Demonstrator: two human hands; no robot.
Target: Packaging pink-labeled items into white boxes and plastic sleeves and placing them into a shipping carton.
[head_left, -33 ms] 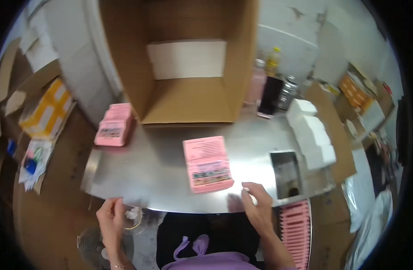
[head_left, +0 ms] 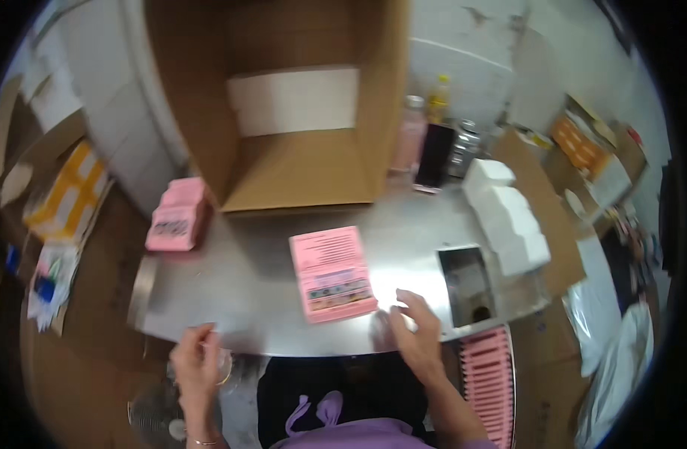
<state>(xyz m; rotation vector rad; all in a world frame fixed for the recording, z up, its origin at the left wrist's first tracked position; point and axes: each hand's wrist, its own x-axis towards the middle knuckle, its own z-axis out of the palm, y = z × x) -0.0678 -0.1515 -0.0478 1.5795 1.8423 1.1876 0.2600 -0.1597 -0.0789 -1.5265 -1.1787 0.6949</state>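
Beside the pink packet (head_left: 333, 275), right hand (head_left: 418, 333): grip parted; left hand (head_left: 197, 363): blurred, grip I cannot tell

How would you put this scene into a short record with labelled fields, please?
Surface: metal table
Centre: pink printed pack, lying flat
Left hand: near the table's front edge, fingers curled; whether it holds anything is unclear
Right hand: right of the pink printed pack, apart from it; grip unclear
Table's left: stack of pink packs
Back: open cardboard box
Right: upright dark phone, white blocks
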